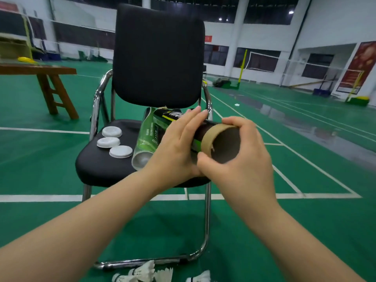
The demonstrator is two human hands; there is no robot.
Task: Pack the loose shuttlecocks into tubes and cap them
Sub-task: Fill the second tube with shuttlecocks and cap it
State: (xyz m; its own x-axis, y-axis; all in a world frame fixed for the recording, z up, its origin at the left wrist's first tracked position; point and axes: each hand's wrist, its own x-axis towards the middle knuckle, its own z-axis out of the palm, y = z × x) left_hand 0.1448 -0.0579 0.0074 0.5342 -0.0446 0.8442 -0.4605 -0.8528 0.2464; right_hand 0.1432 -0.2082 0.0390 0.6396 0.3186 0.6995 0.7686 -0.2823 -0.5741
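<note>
Both hands hold a dark shuttlecock tube (221, 142) with a brown cardboard rim above the chair seat, its open mouth facing me. My left hand (177, 147) wraps the tube's body. My right hand (242, 153) grips around the open end. A green tube (147, 137) lies on the black chair (105, 159), its end toward me. Three white caps (114, 142) lie on the seat's left side. Several white shuttlecocks (146, 273) lie on the floor in front of the chair's base.
The chair has a tall black back (158, 58) and chrome frame. A wooden bench (46, 80) stands to the left. Green court floor with white lines surrounds the chair. Net posts (243, 66) and gear stand far right.
</note>
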